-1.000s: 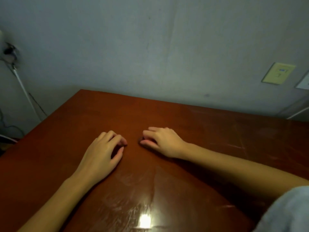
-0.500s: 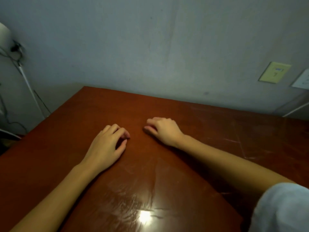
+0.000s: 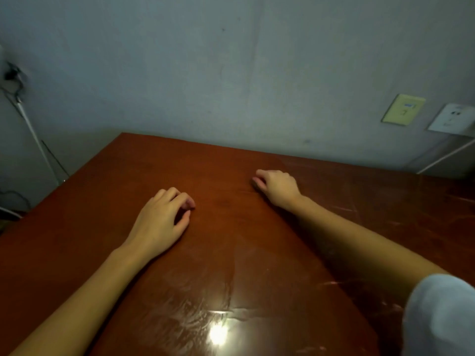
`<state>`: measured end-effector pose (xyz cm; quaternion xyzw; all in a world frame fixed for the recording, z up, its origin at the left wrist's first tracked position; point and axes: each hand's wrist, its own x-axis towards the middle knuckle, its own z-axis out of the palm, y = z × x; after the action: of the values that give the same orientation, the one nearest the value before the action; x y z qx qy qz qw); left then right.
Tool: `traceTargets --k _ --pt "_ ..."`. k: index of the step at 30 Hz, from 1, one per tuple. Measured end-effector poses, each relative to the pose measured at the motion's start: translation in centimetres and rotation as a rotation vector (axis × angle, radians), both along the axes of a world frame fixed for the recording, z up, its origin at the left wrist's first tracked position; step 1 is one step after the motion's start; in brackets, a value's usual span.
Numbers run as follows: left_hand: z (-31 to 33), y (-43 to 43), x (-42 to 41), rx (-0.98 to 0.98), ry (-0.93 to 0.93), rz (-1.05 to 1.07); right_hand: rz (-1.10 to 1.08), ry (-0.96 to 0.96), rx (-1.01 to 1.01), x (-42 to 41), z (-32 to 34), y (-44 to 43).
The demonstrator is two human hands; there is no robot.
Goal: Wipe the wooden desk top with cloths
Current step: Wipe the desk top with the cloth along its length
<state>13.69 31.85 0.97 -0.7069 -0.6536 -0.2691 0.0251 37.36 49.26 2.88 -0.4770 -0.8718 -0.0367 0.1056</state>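
One desk [image 3: 218, 173] filled the lower part of the head view, its red-brown top glossy and streaked, with one bright glare [image 3: 218, 333] near the front edge and its far edge against a grey wall [image 3: 231, 73]. Two hands lay on it, well apart, each on a bare forearm. The left hand [image 3: 159, 222] sat near the middle of the top, knuckles raised and fingers curled under, so that the fingertips [image 3: 189, 203] touched the wood. Its thumb [image 3: 183, 220] lay just beside them with a dark gap between. It was clenched loosely and gripped nothing that showed. The right hand [image 3: 279, 187] lay farther back and to the right, also clenched, with its curled fingers pressing their tips to the desk. It too held nothing that showed, though its palm side was hidden. One pale sleeve [image 3: 442, 317] showed at the lower right corner. Two plates hung on the wall at the right, one yellow [image 3: 403, 109] and one white [image 3: 452, 118], side by side. One thin white rod [image 3: 33, 134] leaned at the far left, beyond the desk.
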Motion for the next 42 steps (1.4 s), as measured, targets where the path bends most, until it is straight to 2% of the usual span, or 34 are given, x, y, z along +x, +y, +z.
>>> traceTargets --k 4,6,8,12,14,16,19,22,25,27,31,35,37,42 --pt "0.1 -0.1 -0.1 -0.019 -0.016 0.01 0.393 -0.02 -0.039 -1.8 0.3 -5.9" --pt "0.1 -0.2 0.0 -0.029 -0.022 0.011 0.523 -0.02 -0.09 -0.3 0.4 -8.0" --pt "0.1 -0.2 0.0 -0.028 -0.024 0.007 0.484 -0.018 -0.09 2.1 0.3 -7.9" --pt "0.1 0.0 -0.1 -0.018 -0.017 0.002 0.072 -0.06 -0.03 5.5 0.5 -3.1" --pt "0.1 0.0 0.0 -0.02 -0.017 0.004 -0.09 -0.075 -0.004 5.1 0.4 -0.8" --pt "0.2 -0.1 0.0 -0.023 -0.015 0.003 -0.14 -0.065 0.027 3.4 0.2 0.1" --pt "0.3 -0.1 0.1 -0.022 -0.017 0.005 -0.089 -0.008 0.028 0.2 -0.2 -1.0" --pt "0.2 -0.2 0.1 -0.023 -0.025 0.009 0.138 0.006 -0.003 -1.8 -0.3 -5.0" --pt "-0.1 -0.2 -0.1 -0.025 -0.031 0.012 0.334 0.021 -0.081 -0.1 -0.4 -8.7" --pt "-0.2 -0.1 -0.2 -0.023 -0.033 0.014 0.261 0.018 -0.09 2.3 -0.2 -8.0" --pt "-0.1 -0.1 -0.2 -0.011 -0.022 0.013 -0.135 -0.03 -0.043 5.1 0.4 -2.2" --pt "-0.1 0.0 -0.1 -0.005 -0.005 0.009 -0.176 0.03 -0.016 1.8 0.3 -0.2" --pt "-0.1 -0.2 -0.2 -0.001 0.0 0.002 -0.084 0.052 -0.005 -0.8 -0.1 -1.5" --pt "0.5 -0.7 0.0 -0.015 0.029 -0.004 0.335 0.014 -0.057 -3.3 0.0 -7.7"
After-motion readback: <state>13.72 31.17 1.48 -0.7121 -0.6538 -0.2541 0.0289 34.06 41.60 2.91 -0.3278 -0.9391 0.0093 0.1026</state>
